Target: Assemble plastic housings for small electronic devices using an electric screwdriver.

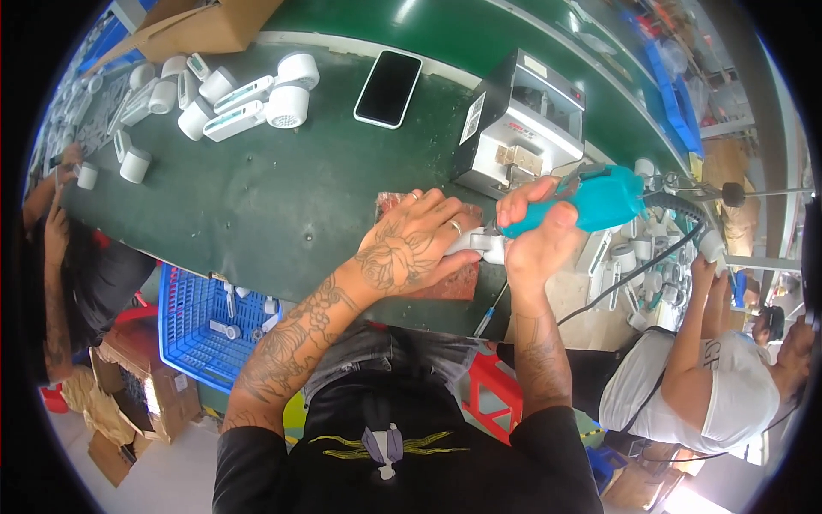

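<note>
My right hand (pixel 541 236) is wrapped round a teal electric screwdriver (pixel 591 201), whose black cable runs off to the right. The tip of the tool points left, at a white plastic piece (pixel 490 246). That piece lies under the fingers and thumb of my left hand (pixel 417 242), which is closed on it. Both are over a worn red mat (pixel 458 285) on the green bench. Much of the white piece is covered by my hands.
Several white handled devices with round heads (pixel 288 104) lie at the back left. A phone (pixel 388 88), a boxy metal machine (pixel 535 120), a screwdriver (pixel 490 314) and a blue basket (pixel 201 317) are around me. Co-workers sit left and right (pixel 702 385).
</note>
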Action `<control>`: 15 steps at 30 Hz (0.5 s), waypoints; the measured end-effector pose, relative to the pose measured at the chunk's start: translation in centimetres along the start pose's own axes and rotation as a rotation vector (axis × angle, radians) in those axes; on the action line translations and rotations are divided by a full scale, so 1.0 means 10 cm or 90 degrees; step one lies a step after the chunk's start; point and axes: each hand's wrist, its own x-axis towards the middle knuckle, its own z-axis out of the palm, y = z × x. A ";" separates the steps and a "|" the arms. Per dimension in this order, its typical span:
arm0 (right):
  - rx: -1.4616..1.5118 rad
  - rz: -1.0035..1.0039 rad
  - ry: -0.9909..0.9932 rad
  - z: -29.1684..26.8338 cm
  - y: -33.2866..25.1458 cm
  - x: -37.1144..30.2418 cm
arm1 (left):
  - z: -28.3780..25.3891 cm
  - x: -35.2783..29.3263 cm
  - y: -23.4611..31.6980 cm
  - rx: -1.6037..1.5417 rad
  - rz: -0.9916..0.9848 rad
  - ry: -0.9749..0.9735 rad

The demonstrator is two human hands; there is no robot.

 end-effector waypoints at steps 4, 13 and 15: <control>0.002 0.011 -0.004 0.02 -0.01 0.00 | -0.03 0.03 0.03 0.001 -0.017 -0.049; -0.124 -0.082 0.072 -0.01 -0.18 0.45 | -0.04 0.02 0.02 -0.022 -0.016 -0.040; -0.078 -0.126 0.091 -0.01 -0.09 0.55 | -0.03 0.02 0.02 -0.022 0.000 -0.002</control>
